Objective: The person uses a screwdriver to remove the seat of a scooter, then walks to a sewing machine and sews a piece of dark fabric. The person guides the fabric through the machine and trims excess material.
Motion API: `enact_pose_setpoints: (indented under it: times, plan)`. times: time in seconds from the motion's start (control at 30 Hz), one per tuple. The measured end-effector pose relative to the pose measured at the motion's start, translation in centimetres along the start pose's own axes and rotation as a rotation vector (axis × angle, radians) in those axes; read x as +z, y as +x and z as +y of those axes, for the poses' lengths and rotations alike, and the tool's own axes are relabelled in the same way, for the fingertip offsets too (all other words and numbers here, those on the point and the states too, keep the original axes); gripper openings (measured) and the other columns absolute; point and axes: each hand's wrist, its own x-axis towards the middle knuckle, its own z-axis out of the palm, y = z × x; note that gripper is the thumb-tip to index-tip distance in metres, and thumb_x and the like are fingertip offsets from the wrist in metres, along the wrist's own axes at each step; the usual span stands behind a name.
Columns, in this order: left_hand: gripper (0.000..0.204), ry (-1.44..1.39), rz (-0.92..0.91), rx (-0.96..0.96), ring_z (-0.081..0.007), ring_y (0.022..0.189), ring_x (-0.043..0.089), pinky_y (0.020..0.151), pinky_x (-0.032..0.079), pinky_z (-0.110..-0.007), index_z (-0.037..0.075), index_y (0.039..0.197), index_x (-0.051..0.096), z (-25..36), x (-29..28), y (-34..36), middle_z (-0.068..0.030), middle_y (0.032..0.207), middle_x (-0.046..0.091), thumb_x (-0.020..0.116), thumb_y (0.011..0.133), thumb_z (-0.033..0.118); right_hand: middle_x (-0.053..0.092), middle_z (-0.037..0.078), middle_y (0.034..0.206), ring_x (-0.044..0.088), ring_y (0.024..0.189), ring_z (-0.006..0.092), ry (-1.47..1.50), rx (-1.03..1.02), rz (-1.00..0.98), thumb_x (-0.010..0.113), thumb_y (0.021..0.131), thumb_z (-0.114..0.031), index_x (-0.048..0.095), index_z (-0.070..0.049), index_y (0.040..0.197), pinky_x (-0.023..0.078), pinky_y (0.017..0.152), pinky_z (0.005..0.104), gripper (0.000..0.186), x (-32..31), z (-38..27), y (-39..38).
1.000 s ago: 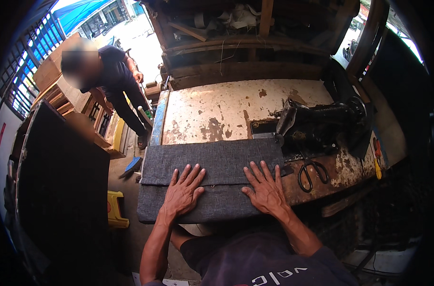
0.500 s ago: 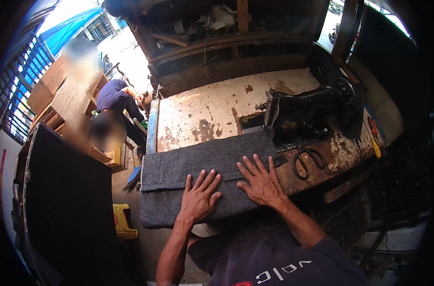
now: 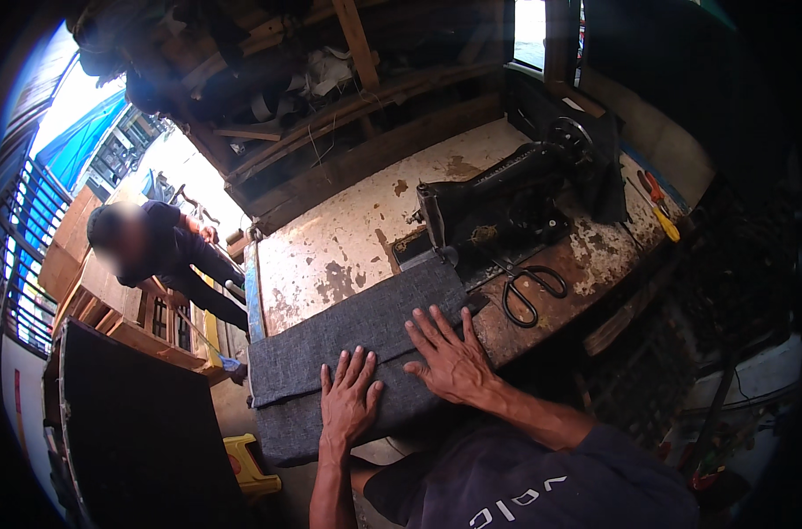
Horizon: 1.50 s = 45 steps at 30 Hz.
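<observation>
A dark grey cloth (image 3: 304, 354) lies along the front of the worn table, with one long fold or overlap running across it. Its near part hangs over the table edge. My left hand (image 3: 348, 398) rests flat on the cloth, fingers stretched and slightly spread. Flat on its right part lies my right hand (image 3: 454, 360), fingers spread, holding nothing. Just beyond the cloth's right end stands a black sewing machine (image 3: 493, 198). A pair of black-handled scissors (image 3: 518, 309) lies on the table to the right of the cloth.
Screwdrivers with yellow and red handles (image 3: 662, 216) lie at the table's right edge. The worn tabletop (image 3: 317, 234) stretches behind the cloth. A yellow stool (image 3: 249, 467) stands below on the left. Beyond the table's left end, another person (image 3: 167, 234) bends near wooden crates.
My view has swung, so the table and machine appear shifted left. Both hands stay flat on the cloth in nearly the same places. The other person's posture has changed.
</observation>
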Motion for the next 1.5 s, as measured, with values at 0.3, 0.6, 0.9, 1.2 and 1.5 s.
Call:
enact_pose_setpoints:
  times: [0.3, 0.6, 0.9, 1.2, 1.5]
  plan:
    - [0.056, -0.015, 0.067, -0.084, -0.0307, 0.161, 0.028, 0.132, 0.010, -0.057, 0.023, 0.161, 0.049, -0.3, -0.3, 3.6, -0.0061, 0.171, 0.039, 0.053, 0.109, 0.042, 0.034, 0.013, 0.172, 0.025, 0.161, 0.0362, 0.077, -0.032, 0.010, 0.039, 0.110, -0.058, 0.042, -0.010, 0.163, 0.006, 0.127, 0.0707, 0.071, 0.5, -0.8, 3.3]
    - [0.064, 0.040, 0.080, -0.388, -0.0286, 0.163, 0.024, 0.132, 0.008, -0.057, 0.020, 0.167, 0.037, -7.5, -1.3, -0.9, -0.0055, 0.174, 0.032, 0.039, 0.112, 0.051, 0.029, 0.009, 0.175, 0.016, 0.164, 0.0314, -0.018, -0.022, -0.264, 0.030, 0.111, -0.060, 0.040, -0.016, 0.165, 0.000, 0.131, 0.0637, 0.071, 2.3, 1.2, 7.0]
    - [0.069, 0.001, 0.276, -0.748, -0.0391, 0.157, 0.035, 0.127, 0.024, -0.063, 0.014, 0.166, 0.037, -13.4, -0.7, -7.4, -0.0151, 0.171, 0.036, 0.046, 0.109, 0.052, 0.029, 0.012, 0.175, 0.018, 0.164, 0.0339, -0.073, -0.068, -0.248, 0.032, 0.111, -0.059, 0.038, -0.017, 0.166, 0.002, 0.130, 0.0650, 0.069, 2.9, 1.7, 9.5]
    - [0.047, -1.301, 0.553, -0.795, -0.0177, 0.099, 0.067, 0.091, 0.051, -0.033, -0.001, 0.124, 0.072, -20.9, 0.0, -7.6, -0.0061, 0.111, 0.074, 0.077, 0.099, 0.039, 0.039, 0.019, 0.169, 0.025, 0.161, 0.0391, -0.053, -0.007, -0.169, 0.041, 0.111, -0.053, 0.047, -0.013, 0.161, 0.005, 0.128, 0.0696, 0.064, 1.7, 1.1, 5.9]
    - [0.035, -1.554, 0.691, -0.617, -0.0149, 0.087, 0.067, 0.081, 0.054, -0.032, 0.000, 0.118, 0.070, -19.7, -3.1, -6.6, -0.0046, 0.103, 0.074, 0.083, 0.094, 0.023, 0.070, 0.015, 0.137, 0.059, 0.137, 0.0338, 0.067, -0.243, 0.024, 0.075, 0.095, -0.025, 0.074, -0.011, 0.128, 0.033, 0.121, 0.0603, 0.035, 2.9, 0.6, 8.8]
